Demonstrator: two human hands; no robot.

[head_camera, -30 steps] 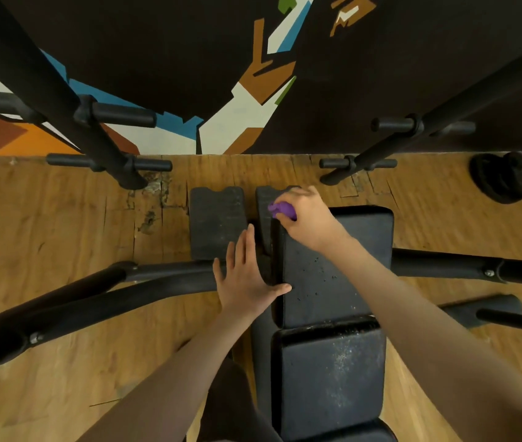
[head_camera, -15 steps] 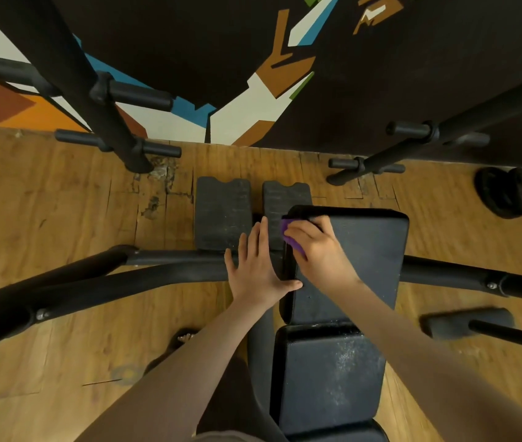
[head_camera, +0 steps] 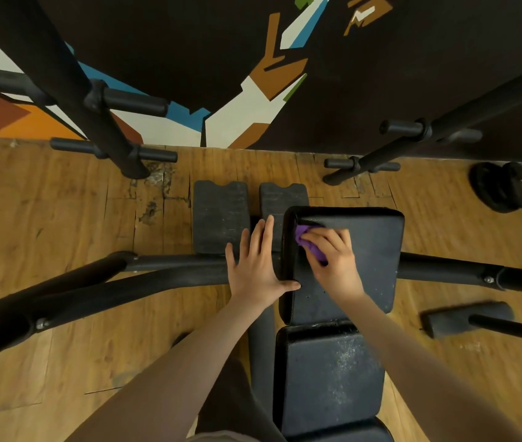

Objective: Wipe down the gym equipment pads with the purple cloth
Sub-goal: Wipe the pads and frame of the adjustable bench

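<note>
Right hand (head_camera: 333,260) pulled back from far edge of upper pad (head_camera: 365,250), now mid-stroke toward 6 o'clock, fingers curled, bunching purple cloth (head_camera: 309,245) against pad near its 9 o'clock edge. Left hand (head_camera: 258,266) unmoved, fingers spread flat, thumb on pad side, bracing. Lower pad (head_camera: 330,378) at 6 o'clock dusty, likely unwiped.

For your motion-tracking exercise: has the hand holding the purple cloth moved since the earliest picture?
Yes. The right hand with the purple cloth has come back from the far edge of the top pad toward the person, onto its surface.
</note>
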